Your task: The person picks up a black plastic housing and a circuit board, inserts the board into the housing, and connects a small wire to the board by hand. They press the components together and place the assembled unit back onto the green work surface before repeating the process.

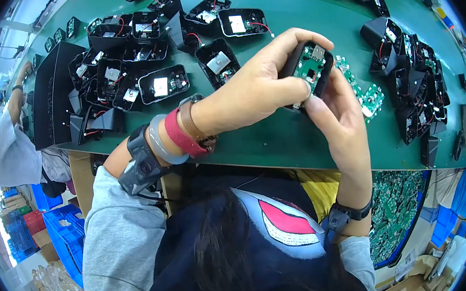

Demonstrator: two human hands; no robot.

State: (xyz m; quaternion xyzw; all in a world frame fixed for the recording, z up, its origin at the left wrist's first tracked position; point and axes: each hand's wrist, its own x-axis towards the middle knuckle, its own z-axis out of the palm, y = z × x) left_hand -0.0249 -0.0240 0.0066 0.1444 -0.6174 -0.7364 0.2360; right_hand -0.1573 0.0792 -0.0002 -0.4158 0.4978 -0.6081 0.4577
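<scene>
Gripping a small black housing (325, 76) between them, the left hand (272, 83) and right hand (345, 112) meet above the green table (256, 150) in the head view. Left fingers curl over the housing's far end, the left thumb pressing near its lower end; the right thumb closes in just beside it, fingers along the right side. A green circuit board (307, 66) lies inside — whether fully seated, I cannot tell. Uneven thumb pressure could tilt the board or strain its parts. A slip could drop the housing onto the loose circuit boards (373, 101) nearby — scratching or scattering them.
</scene>
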